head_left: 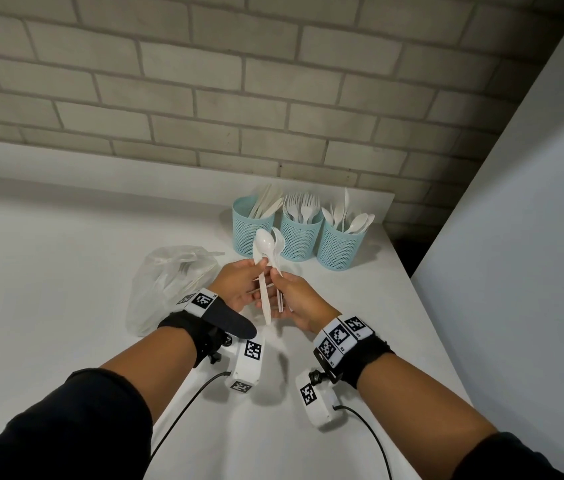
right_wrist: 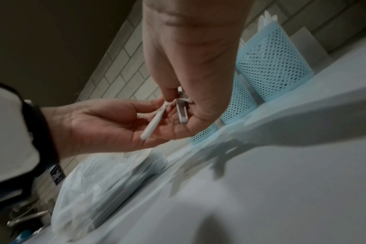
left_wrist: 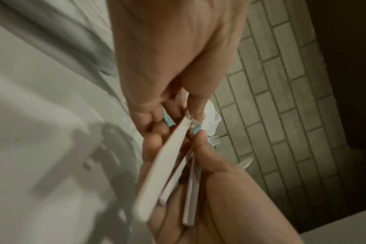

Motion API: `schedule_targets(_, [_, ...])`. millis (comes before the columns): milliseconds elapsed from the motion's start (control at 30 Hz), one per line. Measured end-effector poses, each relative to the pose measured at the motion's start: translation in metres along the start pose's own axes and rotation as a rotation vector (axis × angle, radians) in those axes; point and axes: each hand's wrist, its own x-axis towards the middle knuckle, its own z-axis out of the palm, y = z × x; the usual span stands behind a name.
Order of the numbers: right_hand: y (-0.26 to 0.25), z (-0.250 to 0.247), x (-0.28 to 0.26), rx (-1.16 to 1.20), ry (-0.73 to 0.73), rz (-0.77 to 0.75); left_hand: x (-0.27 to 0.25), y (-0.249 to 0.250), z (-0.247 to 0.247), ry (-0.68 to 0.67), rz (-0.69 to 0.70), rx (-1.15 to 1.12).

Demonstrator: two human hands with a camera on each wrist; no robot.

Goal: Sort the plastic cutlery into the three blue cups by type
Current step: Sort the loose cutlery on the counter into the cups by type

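Three blue mesh cups stand in a row by the brick wall: the left cup holds knives, the middle cup forks, the right cup spoons. My left hand pinches a white spoon by its handle, bowl up, in front of the cups. My right hand pinches a small bunch of white cutlery beside that spoon; a fork's tines show at its top. In the right wrist view the spoon's handle and the bunch's handles hang between both hands.
A clear plastic bag with more white cutlery lies on the white counter left of my hands. The counter's right edge runs next to a tall white panel.
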Motion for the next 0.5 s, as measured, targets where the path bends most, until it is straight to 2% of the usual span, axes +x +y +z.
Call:
schedule_targets(100, [-0.002,0.002,0.000,-0.072,-0.014,-0.016,0.004,0.001,0.002,0.002,0.009,-0.074])
schedule_targets(233, [-0.005,0.006,0.002,-0.155,-0.032,-0.021,0.006,0.001,0.008,0.016,-0.005,-0.054])
schedule_targets(333, [-0.011,0.002,0.003,-0.397,-0.025,-0.025,0.009,0.001,0.008,0.041,-0.012,-0.096])
schedule_targets(400, [-0.019,-0.005,0.005,-0.533,0.101,-0.085,0.012,0.002,0.005,0.048,-0.008,-0.126])
schedule_targets(500, [-0.033,-0.013,0.015,-0.433,0.325,-0.182,0.015,0.004,0.004,-0.008,0.004,-0.144])
